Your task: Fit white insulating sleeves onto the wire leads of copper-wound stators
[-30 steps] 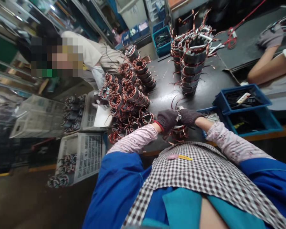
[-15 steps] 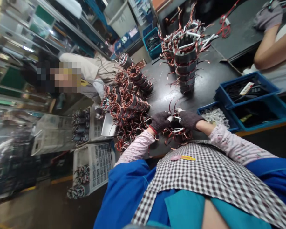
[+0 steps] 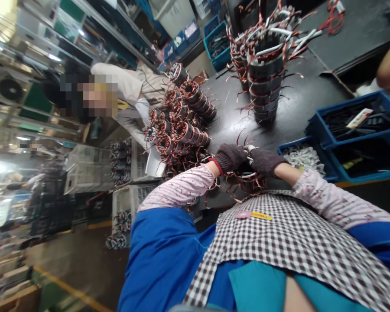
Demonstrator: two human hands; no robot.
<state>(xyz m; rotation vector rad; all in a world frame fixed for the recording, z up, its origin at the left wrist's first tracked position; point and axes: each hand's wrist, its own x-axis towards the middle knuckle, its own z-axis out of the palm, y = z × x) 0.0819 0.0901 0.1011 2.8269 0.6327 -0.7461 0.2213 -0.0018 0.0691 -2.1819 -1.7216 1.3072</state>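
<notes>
Close to my apron, a wire-wound motor stator (image 3: 248, 185) stands at the table's near edge, copper leads and white sleeving sticking out around its top. Both my hands wear dark knit gloves and meet over it. My left hand (image 3: 231, 157) is closed at the stator's upper left, its fingertips mostly hidden. From the right, my right hand (image 3: 267, 162) pinches at the stator's copper leads with pale-tipped fingers. Thin copper wires (image 3: 245, 138) rise just beyond the fingertips. What exactly lies between the two hands is partly covered.
A tall stack of stators (image 3: 265, 97) stands ahead on the dark table (image 3: 225, 102). More stators (image 3: 190, 134) are piled at left, beside a co-worker (image 3: 117, 86). Blue bins at right hold white sleeves (image 3: 303, 159) and black parts (image 3: 351, 123). Crates (image 3: 138, 197) stand lower left.
The view has shifted, so the table and stacks sit farther right. My hands stay together at the same stator, with the left arm bent further outward. The other person's gloved hand at right is nearly out of view.
</notes>
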